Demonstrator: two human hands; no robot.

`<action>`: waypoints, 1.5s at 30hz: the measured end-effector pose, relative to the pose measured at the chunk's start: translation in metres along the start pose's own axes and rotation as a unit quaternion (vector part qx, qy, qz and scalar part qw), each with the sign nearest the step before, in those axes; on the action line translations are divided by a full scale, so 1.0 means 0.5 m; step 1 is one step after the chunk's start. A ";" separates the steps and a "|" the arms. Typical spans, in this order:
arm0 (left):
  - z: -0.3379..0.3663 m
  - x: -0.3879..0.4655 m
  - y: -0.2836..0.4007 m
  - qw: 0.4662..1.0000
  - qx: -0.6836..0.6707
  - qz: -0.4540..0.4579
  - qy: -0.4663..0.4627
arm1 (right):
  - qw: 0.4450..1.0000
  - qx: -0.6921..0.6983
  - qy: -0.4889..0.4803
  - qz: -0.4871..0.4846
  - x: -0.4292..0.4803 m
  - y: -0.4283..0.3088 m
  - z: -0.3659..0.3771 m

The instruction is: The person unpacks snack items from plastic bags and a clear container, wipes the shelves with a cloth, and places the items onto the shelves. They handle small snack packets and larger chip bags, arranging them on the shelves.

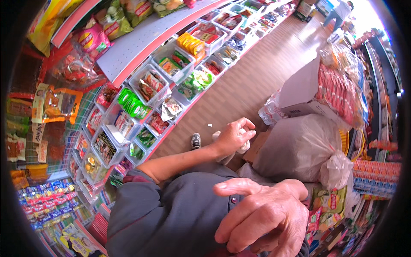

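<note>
My left hand (236, 136) is stretched out over the aisle with curled fingers. A whitish, cloth-like thing (244, 147) shows between and below those fingers, and the hand seems to grip it; part of it is hidden. Close to the camera, in front of my dark shirt (179, 212), is my right hand (266, 215). Its fingers are loosely bent and apart, and nothing shows in them. Beyond it, on the right, lies a large tied translucent plastic sack (295, 147).
Clear bins (149, 85) of packaged snacks line the left shelf (154, 35). On the right, an open carton (300, 86) holds red-and-white packets (337, 93), with wrapped bottles (271, 107) beside it. A shoe (196, 141) is on the wood-patterned floor (231, 93). Another person (338, 14) is far down the aisle.
</note>
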State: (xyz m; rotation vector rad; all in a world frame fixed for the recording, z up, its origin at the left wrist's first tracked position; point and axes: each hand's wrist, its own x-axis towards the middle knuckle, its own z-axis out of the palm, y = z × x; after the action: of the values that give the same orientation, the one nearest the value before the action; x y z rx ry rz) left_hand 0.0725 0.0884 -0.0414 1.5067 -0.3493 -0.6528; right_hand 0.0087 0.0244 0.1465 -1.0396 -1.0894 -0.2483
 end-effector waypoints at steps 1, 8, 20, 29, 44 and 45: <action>-0.025 0.004 0.001 1.000 -0.004 0.014 0.015 | 0.999 0.022 0.003 0.026 0.013 0.024 0.002; -0.188 -0.008 0.040 0.997 -0.050 0.017 0.062 | 0.989 0.126 -0.033 0.077 0.101 0.157 0.014; -0.602 -0.040 0.203 0.851 -0.049 0.221 0.474 | 0.951 -0.226 0.067 0.201 0.249 0.531 -0.113; -0.870 0.022 0.137 0.667 0.202 0.097 0.711 | 0.870 -0.381 0.056 0.307 0.348 0.997 -0.212; -0.891 0.041 0.143 0.600 0.297 0.017 0.743 | 0.948 -0.031 0.025 0.316 0.406 1.066 -0.181; -0.885 0.042 0.143 0.590 0.322 0.018 0.741 | 0.957 0.007 0.033 0.288 0.407 1.075 -0.177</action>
State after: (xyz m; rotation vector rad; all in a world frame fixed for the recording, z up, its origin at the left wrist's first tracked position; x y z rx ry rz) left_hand 0.3645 0.4267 -0.0014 2.1793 0.7928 1.0242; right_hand 0.4985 0.3015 0.0009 -1.2786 -0.6858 0.1941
